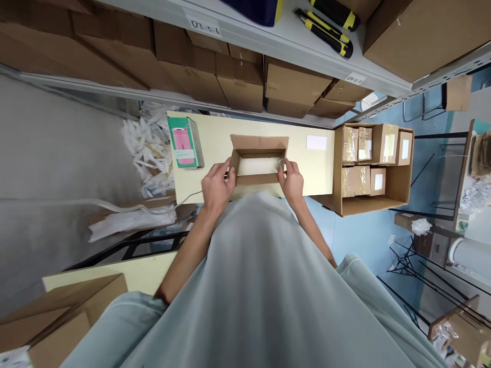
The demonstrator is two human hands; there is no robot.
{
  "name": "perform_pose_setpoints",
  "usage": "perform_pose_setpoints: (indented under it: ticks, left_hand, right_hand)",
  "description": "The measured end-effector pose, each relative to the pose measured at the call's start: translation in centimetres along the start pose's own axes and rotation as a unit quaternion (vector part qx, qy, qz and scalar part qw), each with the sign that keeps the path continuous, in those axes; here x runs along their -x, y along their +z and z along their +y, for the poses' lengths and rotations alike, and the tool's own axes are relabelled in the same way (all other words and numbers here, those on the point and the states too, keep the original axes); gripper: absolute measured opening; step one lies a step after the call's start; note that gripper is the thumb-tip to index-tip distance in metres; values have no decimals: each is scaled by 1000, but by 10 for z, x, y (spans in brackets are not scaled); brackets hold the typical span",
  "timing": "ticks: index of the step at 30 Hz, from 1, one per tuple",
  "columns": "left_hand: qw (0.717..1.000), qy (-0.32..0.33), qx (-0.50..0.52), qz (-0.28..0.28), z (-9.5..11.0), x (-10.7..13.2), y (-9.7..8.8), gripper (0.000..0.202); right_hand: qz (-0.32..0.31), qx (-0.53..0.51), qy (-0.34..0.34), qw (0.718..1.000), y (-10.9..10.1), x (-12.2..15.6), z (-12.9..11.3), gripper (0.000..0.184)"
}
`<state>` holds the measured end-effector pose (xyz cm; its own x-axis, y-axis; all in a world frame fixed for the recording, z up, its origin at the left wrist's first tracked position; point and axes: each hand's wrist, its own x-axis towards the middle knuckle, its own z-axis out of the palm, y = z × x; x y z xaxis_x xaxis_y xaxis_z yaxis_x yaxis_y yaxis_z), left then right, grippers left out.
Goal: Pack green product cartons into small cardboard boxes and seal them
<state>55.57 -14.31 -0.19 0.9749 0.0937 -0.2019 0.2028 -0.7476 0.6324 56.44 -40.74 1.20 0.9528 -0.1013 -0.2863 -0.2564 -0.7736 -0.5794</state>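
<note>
A small cardboard box [257,179] is between my hands above the pale yellow table, its far flap folded back. Through its opening a whitish surface [256,165] shows; whether that is the table or something inside, I cannot tell. My left hand [218,185] grips the box's left end, fingers at the far side and thumb at the near corner. At the right end, my right hand [291,180] pinches the wall beside shiny clear tape [281,164]. A green box with a pink cylinder pictured on it [184,143] stands on the table, left of my left hand.
A white label [316,142] lies on the table [307,176]. At the right, a large carton [397,191] holds several small taped boxes. A shelf [245,36] beyond the table carries cartons and a yellow-black cutter [326,31]. Paper scraps [148,151] are heaped at the left.
</note>
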Motion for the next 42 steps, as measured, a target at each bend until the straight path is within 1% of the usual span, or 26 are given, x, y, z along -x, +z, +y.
perform_pose_setpoints:
  ticks: [3,5,6,9,11,13,15,17,19,23,25,27,31,33,35,37,38,39,40,42]
  left_hand:
    - [1000,14,-12,7,-4,-6,10,57]
    - [999,16,-28,1,-5,-9,14,61]
    - [999,16,-39,-6,-4,-11,16,63]
    - [997,36,-63,-28,2,-14,23,76]
    - [995,52,-75,-49,6,-16,28,85]
    - [992,48,-86,-80,7,-18,35,89]
    - [989,27,-89,-111,4,-21,42,89]
    - [989,11,-76,-124,-8,-27,49,88]
    - [992,7,-46,-116,-26,-34,56,84]
    - [995,14,31,-98,-67,-44,64,78]
    - [994,10,43,-102,-81,-44,64,80]
    - [994,9,38,-101,-88,-40,63,82]
    - [997,26,29,-64,-88,-28,58,86]
    - [997,29,34,-57,-87,-21,54,91]
    - [996,27,38,-70,-86,-15,49,104]
    - [994,35,34,-94,-86,-10,44,125]
    - [993,43,29,-105,-87,-9,41,133]
    - [992,51,24,-113,-87,-9,38,133]
    - [992,55,19,-116,-87,-10,34,126]
    - [993,43,9,-111,-86,-16,28,94]
  right_hand:
    - [-16,123,-45,991,13,-5,-7,50]
    - [-18,172,-71,982,19,-9,-8,50]
    - [-13,180,-79,980,22,-11,-7,50]
    - [5,161,-81,984,31,-19,3,52]
    - [2,131,-70,989,36,-26,13,53]
    - [-13,95,-58,994,40,-35,24,53]
    - [-25,47,-53,997,42,-45,35,48]
    - [-33,-2,-45,998,42,-55,42,40]
    - [-45,-34,-40,998,43,-64,46,35]
    - [-82,-43,-73,993,51,-67,40,31]
    - [-89,-36,-82,992,58,-63,36,33]
    - [-85,-33,-71,993,63,-60,35,36]
    - [-73,-53,-57,994,67,-58,40,40]
    - [-78,-51,-60,994,66,-58,42,41]
    - [-88,-40,-64,993,63,-58,42,41]
    - [-101,-38,-74,991,58,-55,42,41]
    - [-108,-40,-80,990,56,-54,42,42]
    - [-116,-44,-85,989,53,-52,42,43]
    - [-123,-47,-88,987,51,-51,43,45]
    - [-136,-54,-89,985,46,-51,43,47]
